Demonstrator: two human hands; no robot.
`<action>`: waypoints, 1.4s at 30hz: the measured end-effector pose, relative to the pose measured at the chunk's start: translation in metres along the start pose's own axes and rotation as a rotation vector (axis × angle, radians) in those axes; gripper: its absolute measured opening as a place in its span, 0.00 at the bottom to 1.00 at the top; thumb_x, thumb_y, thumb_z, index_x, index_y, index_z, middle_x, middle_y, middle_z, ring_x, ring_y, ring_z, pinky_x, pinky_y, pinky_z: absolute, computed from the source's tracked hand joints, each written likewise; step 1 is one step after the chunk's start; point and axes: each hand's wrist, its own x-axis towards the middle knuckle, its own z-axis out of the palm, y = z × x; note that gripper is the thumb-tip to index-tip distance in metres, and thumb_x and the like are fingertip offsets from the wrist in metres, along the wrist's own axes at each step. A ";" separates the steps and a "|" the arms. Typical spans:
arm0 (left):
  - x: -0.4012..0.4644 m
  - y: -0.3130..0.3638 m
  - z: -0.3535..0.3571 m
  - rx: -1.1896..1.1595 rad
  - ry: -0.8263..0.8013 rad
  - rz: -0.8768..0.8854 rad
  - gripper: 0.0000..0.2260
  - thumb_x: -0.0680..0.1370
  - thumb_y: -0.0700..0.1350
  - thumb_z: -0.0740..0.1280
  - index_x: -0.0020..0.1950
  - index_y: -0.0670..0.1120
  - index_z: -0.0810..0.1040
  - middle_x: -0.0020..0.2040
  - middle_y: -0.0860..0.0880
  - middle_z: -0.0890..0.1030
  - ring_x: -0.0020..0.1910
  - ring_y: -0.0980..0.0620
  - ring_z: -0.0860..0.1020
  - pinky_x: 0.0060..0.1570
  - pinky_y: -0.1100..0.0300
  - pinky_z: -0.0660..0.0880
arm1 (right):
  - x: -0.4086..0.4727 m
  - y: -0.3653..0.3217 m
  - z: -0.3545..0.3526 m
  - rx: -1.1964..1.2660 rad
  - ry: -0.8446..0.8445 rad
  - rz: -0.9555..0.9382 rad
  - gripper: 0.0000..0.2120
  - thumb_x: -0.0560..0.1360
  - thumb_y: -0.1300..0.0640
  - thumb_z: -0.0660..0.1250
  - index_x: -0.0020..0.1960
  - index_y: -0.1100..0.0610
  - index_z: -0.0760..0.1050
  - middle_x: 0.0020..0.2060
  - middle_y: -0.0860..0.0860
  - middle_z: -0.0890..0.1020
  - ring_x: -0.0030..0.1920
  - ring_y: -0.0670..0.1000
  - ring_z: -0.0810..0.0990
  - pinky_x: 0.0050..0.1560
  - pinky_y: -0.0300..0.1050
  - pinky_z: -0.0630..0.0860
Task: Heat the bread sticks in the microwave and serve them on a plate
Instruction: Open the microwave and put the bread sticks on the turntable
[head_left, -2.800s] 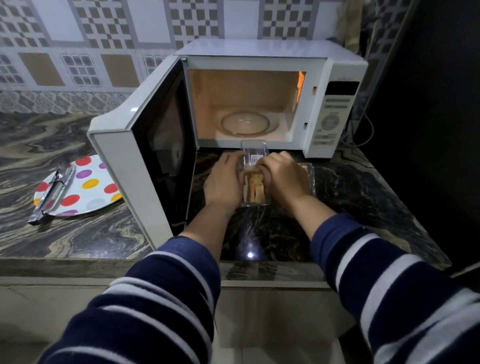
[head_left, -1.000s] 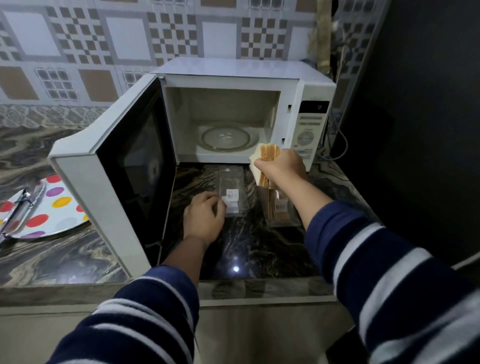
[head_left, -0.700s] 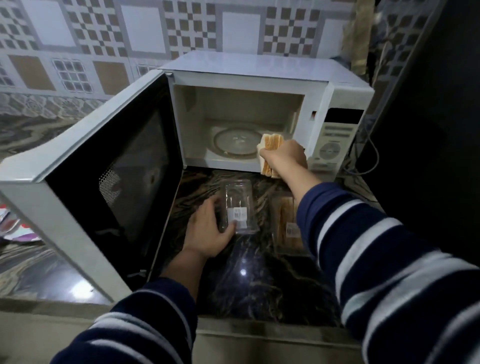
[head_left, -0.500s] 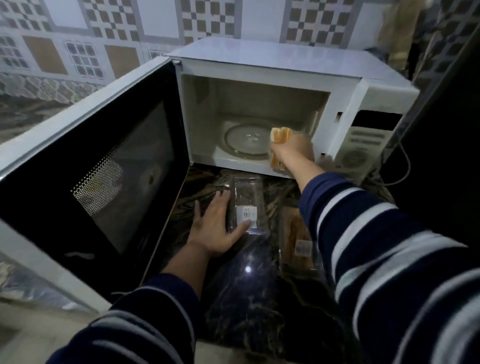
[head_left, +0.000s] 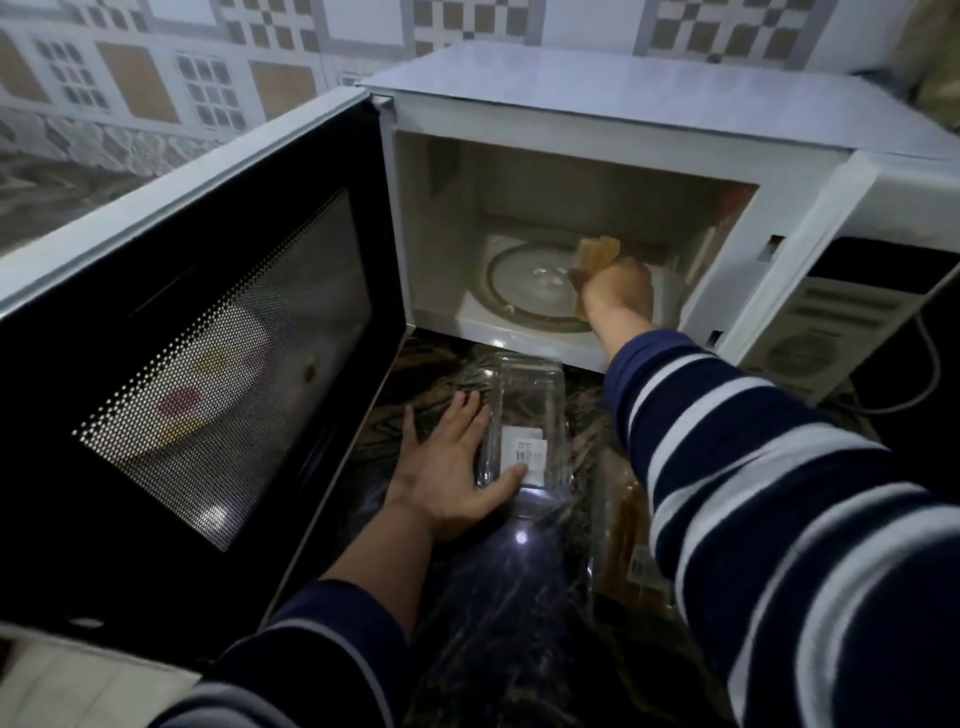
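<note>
The white microwave (head_left: 649, 109) stands with its door (head_left: 218, 374) swung wide to the left. Inside the cavity, my right hand (head_left: 615, 293) grips a bunch of golden bread sticks (head_left: 596, 253) over the right side of the glass turntable (head_left: 524, 283). My left hand (head_left: 449, 470) lies flat on the dark counter, its thumb touching a clear plastic container (head_left: 530, 436) that has a white label. Another clear pack with bread sticks (head_left: 631, 545) sits to the right, partly hidden under my right sleeve.
The open door blocks the counter on the left; a spotted plate (head_left: 197, 395) shows dimly through its mesh window. The control panel (head_left: 841, 322) is at the right with a cable (head_left: 930, 364) behind it. Tiled wall runs behind.
My right hand carried the bread sticks from above the counter into the microwave cavity. My left hand stayed by the clear container. The camera moved closer.
</note>
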 end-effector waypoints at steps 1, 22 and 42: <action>0.000 0.000 0.000 0.001 -0.001 -0.001 0.43 0.69 0.73 0.41 0.79 0.51 0.49 0.79 0.55 0.45 0.76 0.60 0.39 0.72 0.40 0.33 | 0.001 0.000 0.001 0.042 -0.014 -0.004 0.18 0.74 0.50 0.70 0.60 0.58 0.76 0.57 0.54 0.80 0.56 0.57 0.79 0.56 0.49 0.77; -0.067 0.004 -0.028 -0.195 0.070 -0.029 0.38 0.77 0.66 0.53 0.79 0.47 0.44 0.79 0.49 0.52 0.78 0.53 0.47 0.73 0.41 0.42 | -0.197 0.072 -0.079 -0.361 0.039 -0.344 0.17 0.77 0.49 0.63 0.64 0.52 0.74 0.60 0.54 0.74 0.62 0.58 0.71 0.61 0.53 0.70; -0.120 0.117 0.000 -1.360 -0.145 -0.356 0.09 0.76 0.34 0.67 0.54 0.42 0.75 0.38 0.47 0.78 0.35 0.50 0.79 0.39 0.57 0.78 | -0.288 0.160 -0.106 -0.368 -0.145 -0.320 0.08 0.76 0.58 0.67 0.50 0.54 0.84 0.50 0.53 0.84 0.50 0.55 0.81 0.54 0.50 0.77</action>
